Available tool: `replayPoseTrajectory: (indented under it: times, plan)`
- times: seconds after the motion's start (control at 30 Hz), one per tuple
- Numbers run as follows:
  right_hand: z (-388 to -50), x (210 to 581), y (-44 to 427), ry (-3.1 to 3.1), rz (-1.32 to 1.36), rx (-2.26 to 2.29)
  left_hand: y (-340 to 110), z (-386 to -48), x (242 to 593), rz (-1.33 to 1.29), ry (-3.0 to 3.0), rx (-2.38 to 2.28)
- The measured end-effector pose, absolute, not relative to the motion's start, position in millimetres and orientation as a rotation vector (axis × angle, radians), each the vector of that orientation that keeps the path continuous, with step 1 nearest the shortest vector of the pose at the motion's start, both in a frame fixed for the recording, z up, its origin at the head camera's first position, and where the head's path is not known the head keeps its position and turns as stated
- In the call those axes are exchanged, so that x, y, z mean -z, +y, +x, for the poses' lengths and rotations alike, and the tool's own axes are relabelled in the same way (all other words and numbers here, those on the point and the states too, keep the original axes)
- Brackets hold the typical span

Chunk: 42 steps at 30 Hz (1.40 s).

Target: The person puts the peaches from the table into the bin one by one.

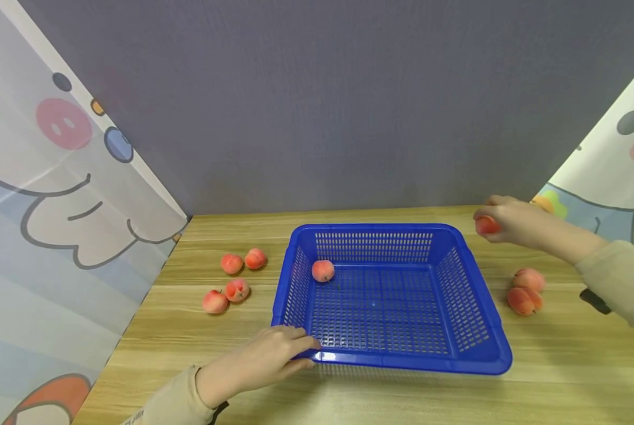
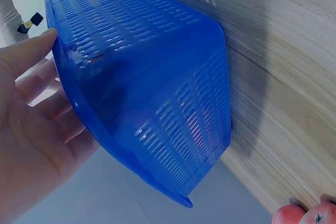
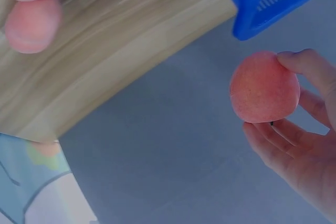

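A blue plastic basket [image 1: 396,359] with slotted walls stands on the wooden table. One pinkish-red peach [image 1: 323,271] lies inside it, at the back left. My left hand [image 1: 274,354] grips the basket's near left rim, the thumb on one side and the fingers on the other, as the left wrist view also shows. Off the basket's far right corner, my right hand [image 1: 508,221] holds another peach [image 3: 265,87] in the air between thumb and fingers. Beneath that arm, two more peaches [image 1: 525,301] sit on the table, touching each other.
Several peaches [image 1: 232,263] lie in pairs on the table [image 1: 168,342] left of the basket. A grey wall [image 1: 317,106] rises behind the table's back edge. Cartoon-printed curtains [image 1: 46,195] hang at both sides.
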State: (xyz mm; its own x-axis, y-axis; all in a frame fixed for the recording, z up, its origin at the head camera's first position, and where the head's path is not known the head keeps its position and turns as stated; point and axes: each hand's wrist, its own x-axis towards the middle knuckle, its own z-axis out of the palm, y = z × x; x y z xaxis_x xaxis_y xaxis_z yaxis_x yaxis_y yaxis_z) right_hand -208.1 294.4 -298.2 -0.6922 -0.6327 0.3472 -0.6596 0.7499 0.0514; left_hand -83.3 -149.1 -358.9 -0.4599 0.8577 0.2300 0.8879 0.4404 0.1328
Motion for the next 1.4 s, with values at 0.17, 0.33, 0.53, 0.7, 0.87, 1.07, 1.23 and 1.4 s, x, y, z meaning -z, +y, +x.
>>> replayPoseTrajectory:
  times: [0.17,0.33,0.53,0.7,0.87,1.07,1.23,1.4]
  plan:
    - [-207,293,281,-2.619,1.019,-0.122,-150,-83,358,-1.558,-2.557,0.349]
    - [-204,288,265,-2.641,1.070,-0.158,-150,-83,358,-1.564,-2.558,0.340]
    - [-205,285,247,-2.652,1.131,-0.200,-150,-84,359,-1.567,-2.548,0.346]
    - [-210,285,229,-2.554,1.210,-0.231,-150,-83,359,-1.564,-2.550,0.356]
    - [-211,285,207,-2.538,1.249,-0.223,-150,-83,358,-1.564,-2.549,0.361]
    - [-212,287,182,-2.517,1.294,-0.222,-150,-83,358,-1.561,-2.538,0.354]
    - [-214,291,164,-2.522,1.320,-0.266,-150,-83,358,-1.560,-2.538,0.348]
    - [-214,298,147,-2.559,1.323,-0.292,-150,-83,359,-1.556,-2.544,0.343]
